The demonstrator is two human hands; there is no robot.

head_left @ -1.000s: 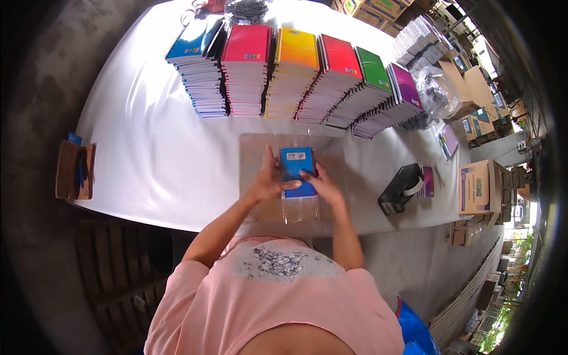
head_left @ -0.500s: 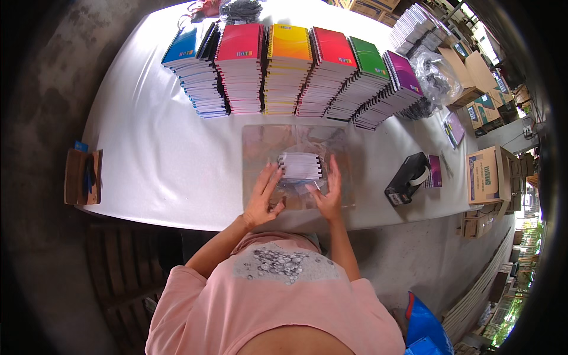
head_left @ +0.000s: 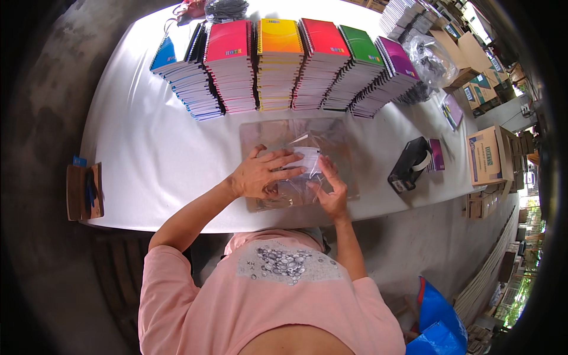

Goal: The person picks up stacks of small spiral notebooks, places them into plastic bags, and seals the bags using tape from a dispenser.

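Notebooks (head_left: 309,158) in clear film (head_left: 305,140) lie partly beneath the left fingers (head_left: 285,161), spread loosely, and beside the right fingers (head_left: 329,170), unclenched and curved.

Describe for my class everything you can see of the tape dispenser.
The tape dispenser is black, long and blocky, apparently plastic, with a whitish roll showing on its right side. It rests slantwise on the white cover, near the table's edge, to the person's right. A purple notebook lies close beside it; whether they touch is unclear. Nobody is touching it.
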